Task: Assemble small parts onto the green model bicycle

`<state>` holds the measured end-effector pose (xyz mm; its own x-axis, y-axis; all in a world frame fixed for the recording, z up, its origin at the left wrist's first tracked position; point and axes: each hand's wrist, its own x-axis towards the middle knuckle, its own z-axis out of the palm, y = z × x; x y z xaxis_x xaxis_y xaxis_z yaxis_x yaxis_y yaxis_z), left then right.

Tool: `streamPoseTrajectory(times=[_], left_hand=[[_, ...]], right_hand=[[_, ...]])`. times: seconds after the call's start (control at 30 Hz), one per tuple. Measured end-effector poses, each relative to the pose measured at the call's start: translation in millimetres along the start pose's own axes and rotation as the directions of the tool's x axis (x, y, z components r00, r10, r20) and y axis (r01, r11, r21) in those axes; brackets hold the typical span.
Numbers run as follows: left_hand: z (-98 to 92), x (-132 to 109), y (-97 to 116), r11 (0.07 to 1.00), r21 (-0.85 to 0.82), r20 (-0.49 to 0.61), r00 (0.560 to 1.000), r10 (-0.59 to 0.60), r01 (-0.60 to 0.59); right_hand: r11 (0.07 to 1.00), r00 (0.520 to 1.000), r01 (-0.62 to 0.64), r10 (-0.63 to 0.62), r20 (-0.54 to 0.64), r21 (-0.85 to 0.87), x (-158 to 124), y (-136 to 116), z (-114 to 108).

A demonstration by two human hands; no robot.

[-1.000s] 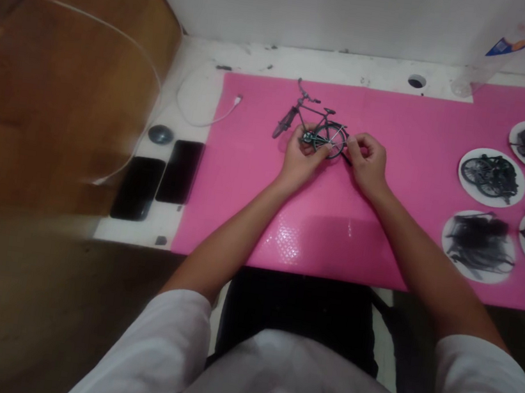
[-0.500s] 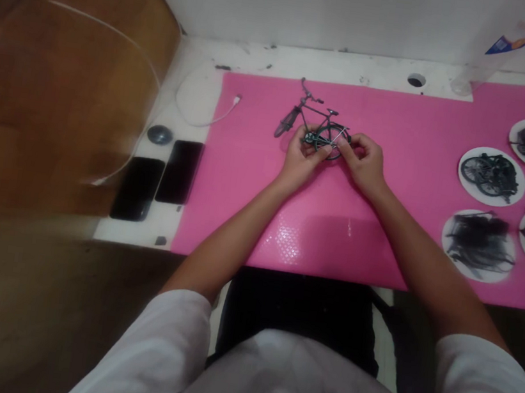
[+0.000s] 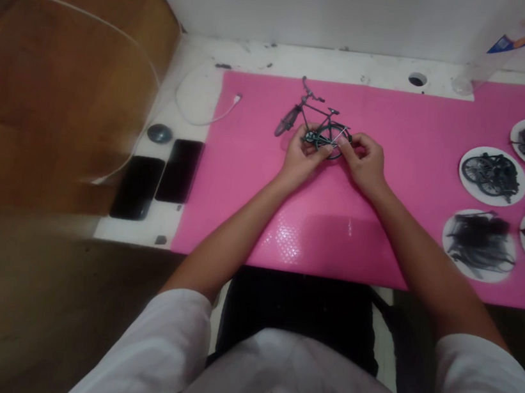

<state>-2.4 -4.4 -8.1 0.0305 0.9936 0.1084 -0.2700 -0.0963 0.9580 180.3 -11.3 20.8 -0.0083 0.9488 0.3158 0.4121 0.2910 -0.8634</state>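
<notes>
A small dark model bicycle is held up over the pink mat, its handlebar and front wheel pointing to the far left. My left hand grips it low down, near the pedals and the rear wheel. On the other side, my right hand pinches the back of that wheel, thumb against a pale, thin strut. Both thumbs lie close together at the wheel's lower part. Fingers behind the bicycle are partly hidden.
White plates with dark bicycle parts stand on the pink mat at the right. Two black phones, a dark round object and a white cable lie at the left. A clear bottle stands at the back right.
</notes>
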Motion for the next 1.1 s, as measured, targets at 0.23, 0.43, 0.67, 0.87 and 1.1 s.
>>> streamPoseTrajectory(times=[0.23, 0.43, 0.67, 0.87, 1.1], left_hand=[[2.6, 0, 12, 0.999, -0.01, -0.009, 0.999, -0.048, 0.048], [3.7, 0, 15, 0.999, -0.013, -0.021, 0.998, -0.053, 0.053], [1.4, 1, 12, 0.998, -0.028, -0.025, 0.998, -0.056, 0.055], [-10.9, 8, 17, 0.998, -0.039, -0.101, 0.994, -0.048, 0.044], [-16.6, 16, 24, 1.0, -0.014, -0.177, 0.984, -0.008, 0.005]], right_hand=[[1.0, 1.0, -0.016, 0.016, 0.004, -0.023, -1, -4, 0], [0.999, 1.0, -0.019, 0.02, 0.013, -0.031, 0, -2, -1], [1.0, 1.0, 0.004, -0.004, 0.003, -0.004, -1, 5, 1], [0.985, 0.994, 0.094, -0.101, -0.042, -0.142, -2, 4, -3], [0.904, 0.913, 0.306, -0.19, 0.362, -0.298, -8, -20, -18]])
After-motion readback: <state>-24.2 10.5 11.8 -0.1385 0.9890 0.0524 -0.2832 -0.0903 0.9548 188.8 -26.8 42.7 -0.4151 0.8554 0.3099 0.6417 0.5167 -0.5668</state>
